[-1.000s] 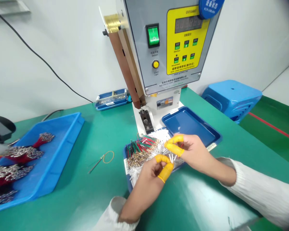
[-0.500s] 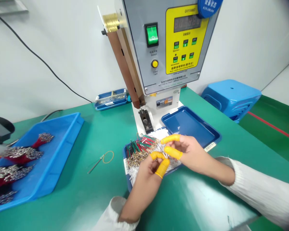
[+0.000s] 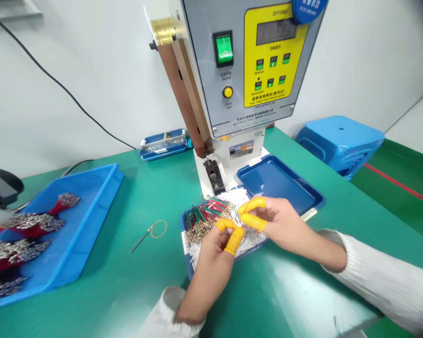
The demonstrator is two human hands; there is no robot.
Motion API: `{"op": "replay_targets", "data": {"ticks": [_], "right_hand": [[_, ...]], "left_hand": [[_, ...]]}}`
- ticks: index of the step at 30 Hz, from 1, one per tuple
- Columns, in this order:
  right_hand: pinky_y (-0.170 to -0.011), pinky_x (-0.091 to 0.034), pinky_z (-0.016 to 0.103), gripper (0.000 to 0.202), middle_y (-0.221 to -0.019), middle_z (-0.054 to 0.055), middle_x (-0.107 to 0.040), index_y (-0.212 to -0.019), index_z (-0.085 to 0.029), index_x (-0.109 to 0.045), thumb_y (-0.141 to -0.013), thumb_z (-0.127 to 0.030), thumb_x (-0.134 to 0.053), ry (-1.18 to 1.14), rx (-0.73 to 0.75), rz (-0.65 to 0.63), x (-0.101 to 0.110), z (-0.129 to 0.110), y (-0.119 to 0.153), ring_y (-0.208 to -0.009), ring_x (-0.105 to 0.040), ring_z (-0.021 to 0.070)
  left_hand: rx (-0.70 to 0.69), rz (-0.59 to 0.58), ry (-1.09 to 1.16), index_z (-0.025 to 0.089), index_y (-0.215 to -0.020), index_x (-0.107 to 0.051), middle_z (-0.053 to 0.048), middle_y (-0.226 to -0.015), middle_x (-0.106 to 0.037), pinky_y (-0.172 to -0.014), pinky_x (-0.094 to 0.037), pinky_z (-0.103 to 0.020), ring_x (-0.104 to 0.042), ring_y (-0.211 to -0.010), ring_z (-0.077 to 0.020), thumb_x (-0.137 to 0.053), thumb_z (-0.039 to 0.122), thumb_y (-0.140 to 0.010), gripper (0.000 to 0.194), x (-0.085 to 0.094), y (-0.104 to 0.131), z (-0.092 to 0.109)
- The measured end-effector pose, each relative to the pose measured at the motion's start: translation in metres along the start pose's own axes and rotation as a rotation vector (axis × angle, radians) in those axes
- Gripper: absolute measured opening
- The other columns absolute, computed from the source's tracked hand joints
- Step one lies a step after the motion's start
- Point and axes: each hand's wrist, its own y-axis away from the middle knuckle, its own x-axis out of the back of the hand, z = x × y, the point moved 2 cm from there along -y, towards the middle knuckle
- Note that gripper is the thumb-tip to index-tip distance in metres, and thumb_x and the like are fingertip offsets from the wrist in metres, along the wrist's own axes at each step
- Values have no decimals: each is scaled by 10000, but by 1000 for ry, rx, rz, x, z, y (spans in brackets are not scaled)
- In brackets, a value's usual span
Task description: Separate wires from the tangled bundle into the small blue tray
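My left hand (image 3: pixel 216 256), with yellow finger cots on thumb and forefinger, pinches thin whitish wires (image 3: pixel 238 222). Facing it from the right, my right hand (image 3: pixel 285 224) also wears yellow cots; its thumb and forefinger close on the upper part of the same wires. Both hands are over a blue tray (image 3: pixel 188 263). In that tray lie many red and green wires (image 3: pixel 211 209) with brass-coloured ends, among white strips (image 3: pixel 252 241). The fingertips partly cover the held wires, so their exact ends cannot be made out.
Behind the tray stands a grey crimping machine (image 3: pixel 239 119). A second blue tray (image 3: pixel 282 176) sits beside its base. On the left, a blue bin (image 3: pixel 91 206) holds bundled wires. Tweezers (image 3: pixel 141 239) and a rubber band (image 3: pixel 159 228) lie on the green table. Blue stools (image 3: pixel 341 136) stand at right.
My left fingers have closed more tightly and shifted slightly left. My right thumb and forefinger have come together from a wider gap.
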Motion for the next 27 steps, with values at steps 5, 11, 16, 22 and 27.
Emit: {"op": "replay_targets", "data": {"ticks": [5,11,16,22,27], "right_hand": [[-732,-572,301,201,-875,43,-760,-902,-192,-778,-821,-373,-811,-28,-57,-28,-1,2,-1,-783,-696,170],[-751,-547,313,183,-873,47,-764,-886,-184,-771,-830,-356,-795,10,-80,7,1,4,-1,-801,-686,174],[-742,-540,316,155,-862,43,-769,-890,-192,-775,-831,-335,-786,12,-72,26,1,4,0,-787,-683,172],[-754,-540,317,144,-879,36,-771,-885,-201,-778,-820,-327,-801,4,-59,12,-1,4,2,-803,-685,172],[-764,-540,322,144,-904,37,-775,-913,-209,-783,-821,-318,-808,13,-57,1,-1,7,1,-828,-687,180]], "left_hand": [[-13,18,5,197,-902,-641,-30,-884,-691,-798,-508,-279,-619,-803,-169,-809,428,-841,293,-1,-1,2],[10,71,26,188,-925,-649,12,-781,-628,-687,-473,-242,-509,-651,-116,-825,438,-813,325,0,-2,6],[36,51,59,181,-912,-643,15,-787,-601,-671,-455,-224,-551,-715,-126,-879,390,-761,350,0,-4,3],[25,35,56,173,-915,-641,24,-770,-599,-631,-426,-194,-534,-683,-101,-859,358,-800,308,1,-3,1],[-13,28,49,177,-919,-655,28,-748,-601,-601,-412,-186,-508,-641,-90,-842,301,-822,244,1,-1,4]]}}
